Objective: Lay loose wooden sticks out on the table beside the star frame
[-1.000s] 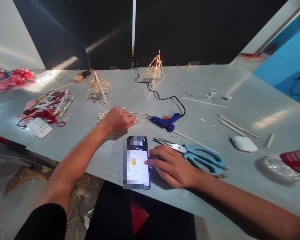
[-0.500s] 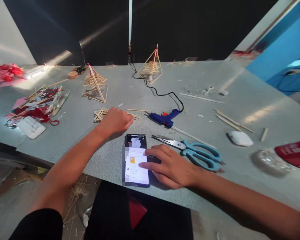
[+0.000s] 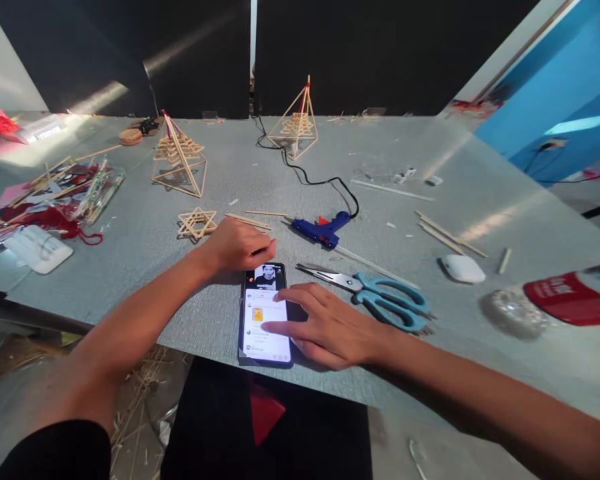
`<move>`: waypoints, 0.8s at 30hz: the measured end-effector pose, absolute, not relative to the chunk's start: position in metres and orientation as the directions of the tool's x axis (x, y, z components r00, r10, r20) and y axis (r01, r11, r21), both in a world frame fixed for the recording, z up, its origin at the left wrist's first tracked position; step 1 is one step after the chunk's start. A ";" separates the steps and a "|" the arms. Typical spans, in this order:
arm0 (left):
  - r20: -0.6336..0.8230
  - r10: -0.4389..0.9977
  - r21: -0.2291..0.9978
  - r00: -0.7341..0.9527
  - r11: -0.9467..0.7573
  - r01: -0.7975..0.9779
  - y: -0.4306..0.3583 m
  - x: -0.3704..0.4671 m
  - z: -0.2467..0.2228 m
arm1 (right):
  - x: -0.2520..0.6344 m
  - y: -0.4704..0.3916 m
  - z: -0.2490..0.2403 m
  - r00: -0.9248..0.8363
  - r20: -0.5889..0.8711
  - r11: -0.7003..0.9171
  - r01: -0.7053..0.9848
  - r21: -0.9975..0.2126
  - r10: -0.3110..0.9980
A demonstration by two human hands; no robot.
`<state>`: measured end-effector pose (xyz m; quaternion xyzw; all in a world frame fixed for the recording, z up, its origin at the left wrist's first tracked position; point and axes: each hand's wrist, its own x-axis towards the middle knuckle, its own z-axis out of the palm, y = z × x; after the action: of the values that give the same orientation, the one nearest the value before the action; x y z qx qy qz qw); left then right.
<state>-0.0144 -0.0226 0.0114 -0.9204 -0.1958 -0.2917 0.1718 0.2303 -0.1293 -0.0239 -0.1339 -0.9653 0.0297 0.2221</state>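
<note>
A smartphone [image 3: 266,343] lies face up near the table's front edge, its screen lit. My right hand [image 3: 325,327] is open over its right side, thumb and a finger spread across the screen. My left hand [image 3: 243,245] rests curled just above the phone's top end; what its fingers hold, if anything, is hidden. Behind that hand lie a star of thin wooden sticks [image 3: 197,225] and a few loose sticks [image 3: 250,221]. Scissors [image 3: 370,293] with light-blue handles lie right of the phone. Beyond them is a blue glue gun [image 3: 321,230] with a black cord.
Two stick pyramids [image 3: 180,157] [image 3: 295,127] stand farther back. On the left is a pile of sticks and red yarn [image 3: 65,200] with a white case [image 3: 39,248]. To the right are a white earbud case [image 3: 464,268], sticks [image 3: 450,235] and a red item [image 3: 575,297].
My left hand has moved down and right, toward the phone's top, uncovering the stick star. The view has shifted slightly. My right hand stays over the screen.
</note>
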 end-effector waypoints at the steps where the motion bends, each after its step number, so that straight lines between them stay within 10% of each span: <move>1: 0.604 0.257 -0.196 0.754 -0.869 0.454 -0.022 -0.014 0.010 | 0.231 -0.129 -0.025 -0.853 0.447 0.963 0.242 -0.121 0.270; 24: 0.720 0.371 0.290 0.587 -0.929 0.231 -0.011 -0.008 -0.027 | 0.239 -0.130 -0.024 -0.821 0.448 0.936 0.315 -0.159 0.353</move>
<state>-0.0077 -0.0115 -0.0267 -0.8868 -0.1696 -0.4217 -0.0831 0.2388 -0.1302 -0.0236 -0.1752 -0.9535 0.0391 0.2421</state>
